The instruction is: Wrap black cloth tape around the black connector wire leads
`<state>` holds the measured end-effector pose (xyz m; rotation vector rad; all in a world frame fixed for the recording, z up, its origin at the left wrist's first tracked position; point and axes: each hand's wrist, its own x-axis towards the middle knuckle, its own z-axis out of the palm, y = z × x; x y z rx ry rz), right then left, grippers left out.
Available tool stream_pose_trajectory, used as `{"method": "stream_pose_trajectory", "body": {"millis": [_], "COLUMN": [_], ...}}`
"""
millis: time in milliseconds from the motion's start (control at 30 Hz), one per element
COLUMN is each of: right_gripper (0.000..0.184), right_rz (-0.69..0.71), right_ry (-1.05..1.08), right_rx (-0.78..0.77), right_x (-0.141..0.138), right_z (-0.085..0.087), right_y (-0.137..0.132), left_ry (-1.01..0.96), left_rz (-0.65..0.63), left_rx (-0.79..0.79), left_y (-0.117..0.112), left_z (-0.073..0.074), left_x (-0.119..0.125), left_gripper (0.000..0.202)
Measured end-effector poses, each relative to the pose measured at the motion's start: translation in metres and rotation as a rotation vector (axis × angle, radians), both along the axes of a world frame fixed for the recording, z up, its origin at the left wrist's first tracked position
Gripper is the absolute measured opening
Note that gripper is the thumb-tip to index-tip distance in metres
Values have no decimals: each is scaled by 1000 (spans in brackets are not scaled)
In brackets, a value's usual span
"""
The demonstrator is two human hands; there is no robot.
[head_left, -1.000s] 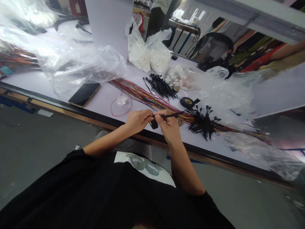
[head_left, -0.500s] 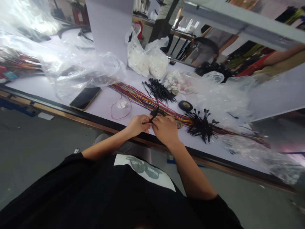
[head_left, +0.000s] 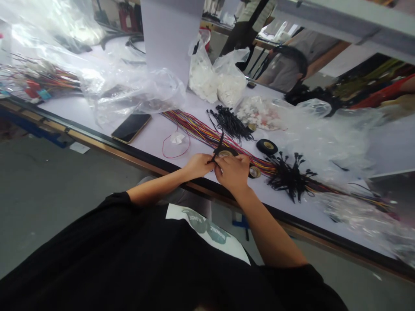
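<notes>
My left hand (head_left: 201,166) is closed, its fingertips pinching a narrow black strip (head_left: 220,142) that looks like tape and sticks up from between the hands. My right hand (head_left: 234,172) meets it fingertip to fingertip, closed on the same strip, with its other fingers curled over the table edge side. Just beyond the right fingers a black tape roll (head_left: 231,151) with a pale core shows in part. A second tape roll (head_left: 255,172) lies right of that hand. Behind both hands runs a bundle of coloured wires (head_left: 199,129).
Black cable pieces lie in one pile (head_left: 230,123) behind the wires and another (head_left: 290,175) to the right. Another tape roll (head_left: 267,147) sits between them. A phone (head_left: 131,128), a looped red wire (head_left: 163,149) and clear bags (head_left: 132,93) are on the left.
The view has shifted, so the table sits further right. Both hands stay together at the black strip; more of the tape roll beyond the right fingers shows now.
</notes>
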<state>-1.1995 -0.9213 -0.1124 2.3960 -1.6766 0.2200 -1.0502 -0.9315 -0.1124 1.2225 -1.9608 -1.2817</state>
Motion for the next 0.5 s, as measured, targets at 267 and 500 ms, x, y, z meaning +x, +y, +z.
{"method": "stream_pose_trajectory", "body": {"millis": [267, 500], "right_gripper": [36, 44], "right_rz": [-167, -1], "right_ry": [-110, -622], "right_rx": [98, 307], "right_x": [-50, -23], "right_z": [5, 2], "right_y": [-24, 10], "left_ry": [105, -277], "left_rz": [-155, -253], "left_rx": [168, -210], "left_y": [4, -16], "left_z": [1, -3], "left_x": [7, 8], "left_gripper": [25, 20]}}
